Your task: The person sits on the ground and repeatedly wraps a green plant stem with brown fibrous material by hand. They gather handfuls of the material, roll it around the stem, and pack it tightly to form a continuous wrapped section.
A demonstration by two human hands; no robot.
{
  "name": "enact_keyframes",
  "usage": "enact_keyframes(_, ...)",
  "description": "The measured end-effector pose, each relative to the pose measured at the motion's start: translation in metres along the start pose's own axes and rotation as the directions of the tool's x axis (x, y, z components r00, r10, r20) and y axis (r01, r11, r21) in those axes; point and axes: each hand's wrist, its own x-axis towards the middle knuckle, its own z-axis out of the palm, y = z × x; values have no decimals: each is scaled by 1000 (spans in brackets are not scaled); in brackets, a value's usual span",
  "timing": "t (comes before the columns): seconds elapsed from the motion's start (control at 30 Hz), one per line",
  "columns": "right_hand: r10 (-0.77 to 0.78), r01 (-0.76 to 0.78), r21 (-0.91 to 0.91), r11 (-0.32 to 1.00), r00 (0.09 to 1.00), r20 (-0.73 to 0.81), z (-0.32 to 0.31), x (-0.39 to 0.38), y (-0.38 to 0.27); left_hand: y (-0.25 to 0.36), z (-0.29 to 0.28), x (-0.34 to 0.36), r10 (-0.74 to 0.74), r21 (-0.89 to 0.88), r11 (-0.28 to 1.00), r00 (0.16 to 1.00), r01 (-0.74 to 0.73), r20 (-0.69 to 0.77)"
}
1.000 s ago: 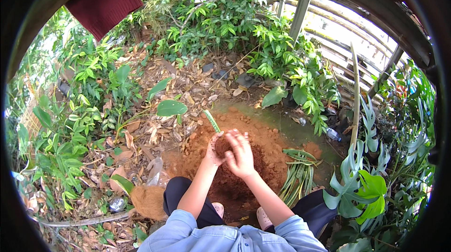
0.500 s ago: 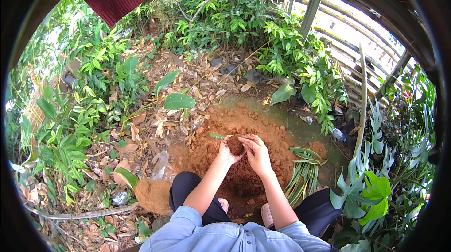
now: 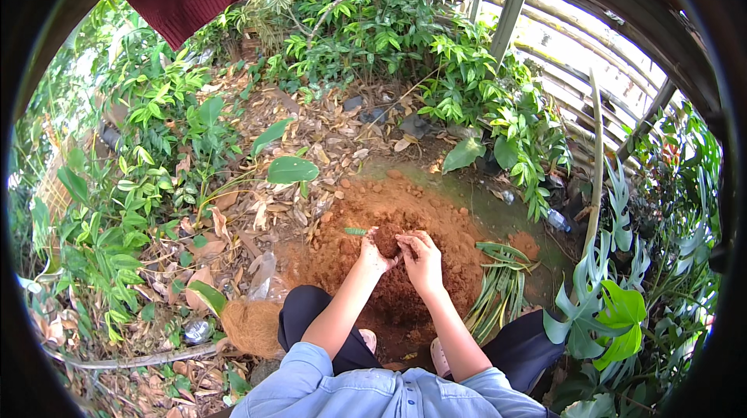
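Observation:
A rounded clump of dark, reddish-brown soil (image 3: pixel 387 244) sits between my two hands, above a broad mound of loose orange-brown soil (image 3: pixel 436 212). From its left side, my left hand (image 3: pixel 374 257) cups the clump, its fingers dirty with earth. My right hand (image 3: pixel 422 259) has its fingers bent against the clump's right side. A short piece of green leaf (image 3: pixel 355 231) shows just left of my left hand; whether it touches the hand I cannot tell.
Long green striped leaves (image 3: pixel 498 293) lie right of the mound. On the left are a brown fibre bundle (image 3: pixel 251 328) and a clear plastic bag (image 3: pixel 262 276). A plastic bottle (image 3: pixel 558 221) lies by the shrubs, near a bamboo fence (image 3: pixel 576 95).
My right hand's fingers have shifted slightly and curl more beside the soil clump. My left hand still cups it. The whole view has moved a little.

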Motion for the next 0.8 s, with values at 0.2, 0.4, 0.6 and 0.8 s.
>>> enact_keyframes(0.2, -39, 39, -4, 999, 999, -33, -7, 1, -4, -1, 0, 0, -13, -36, 999, 1000, 13, 7)
enact_keyframes(0.4, -53, 58, -76, 995, 997, 63, -2, -2, -12, -6, -3, 6, -52, -31, 998, 996, 50, -76)
enact_keyframes(0.6, 27, -26, 29, 999, 999, -21, -12, 17, -7, -2, -7, 9, -32, -136, 990, 998, 40, 60)
enact_keyframes(0.8, -81, 78, 24, 997, 974, 211, -21, 40, -4, -7, -3, 9, -52, -97, 993, 985, 69, 163)
